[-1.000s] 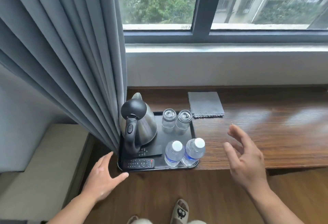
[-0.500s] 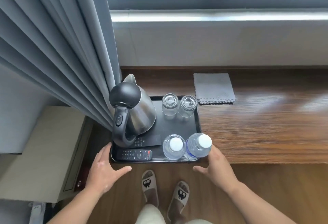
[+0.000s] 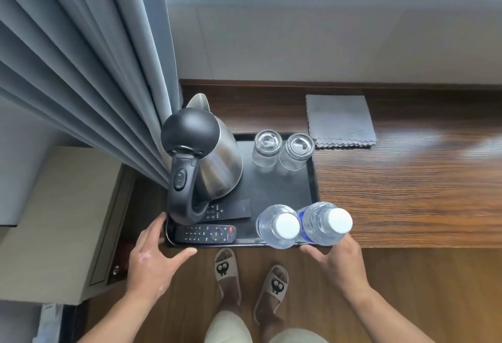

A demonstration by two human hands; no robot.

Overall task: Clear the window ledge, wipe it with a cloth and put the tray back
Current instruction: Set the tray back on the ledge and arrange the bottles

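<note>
**newbie_tidy:** So how far along is this? Looks barely started to me.

**ledge_lurker:** Pretty much. Going big to small: the wooden ledge [image 3: 407,193] across the right middle of the frame hasn't been cleared or wiped as far as I can tell. The curtain [image 3: 81,70] fills the upper left. The black tray [image 3: 271,187] sits at the ledge's left end, fully loaded: kettle [image 3: 214,157], two water bottles [image 3: 301,224] at its lower right corner, two upturned glasses [image 3: 282,147], and a remote [image 3: 205,233] along the near edge.

**newbie_tidy:** And the hands?

**ledge_lurker:** Left hand [image 3: 152,258] is spread at the tray's lower left corner, fingers touching the rim. Right hand [image 3: 336,258] is open at the lower right corner, right under the bottles. Neither's clamped yet, I'd say. The grey cloth [image 3: 339,119] lies folded above the tray, untouched. Lifting, wiping, returning: all left.
</note>
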